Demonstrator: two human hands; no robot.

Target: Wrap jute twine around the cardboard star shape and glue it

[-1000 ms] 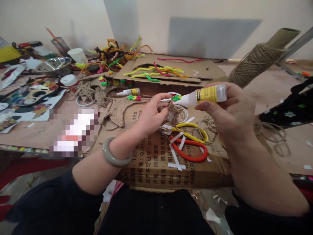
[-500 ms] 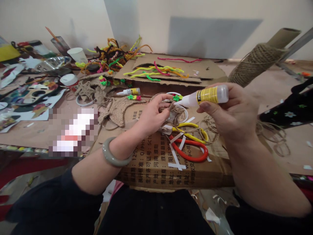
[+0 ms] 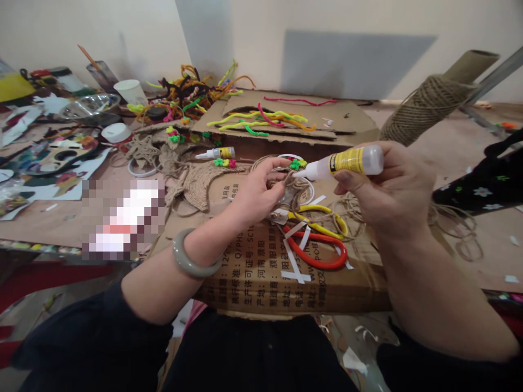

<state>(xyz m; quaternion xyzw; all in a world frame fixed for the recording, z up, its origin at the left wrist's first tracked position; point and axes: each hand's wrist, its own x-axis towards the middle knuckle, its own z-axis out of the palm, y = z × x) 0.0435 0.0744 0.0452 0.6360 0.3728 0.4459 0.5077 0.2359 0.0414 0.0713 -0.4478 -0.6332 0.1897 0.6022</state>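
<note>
My right hand (image 3: 392, 190) is closed around a glue bottle (image 3: 347, 161) with a yellow label, held nearly level. Its white nozzle points left and meets, or almost meets, a twine-wrapped piece (image 3: 292, 188). My left hand (image 3: 265, 188) grips that piece from the left, thumb below and fingers above, partly hiding it. A white ring (image 3: 309, 191) shows just behind the piece. Below the hands lie scissors (image 3: 321, 253) with one yellow and one red handle, several white paper strips (image 3: 295, 261) around them. The flattened cardboard box (image 3: 261, 288) lies underneath.
A twine-covered crescent (image 3: 198, 188) and a second small glue bottle (image 3: 220, 153) lie left of my hands. Coloured pipe cleaners (image 3: 261, 117) rest on cardboard behind. A large twine spool (image 3: 429, 106) leans at the right, near a black flowered cloth (image 3: 486, 179). A paint palette (image 3: 61, 155) sits far left.
The glue bottle's nozzle has shifted very slightly to the right at the twine piece. Both hands otherwise keep their hold and place.
</note>
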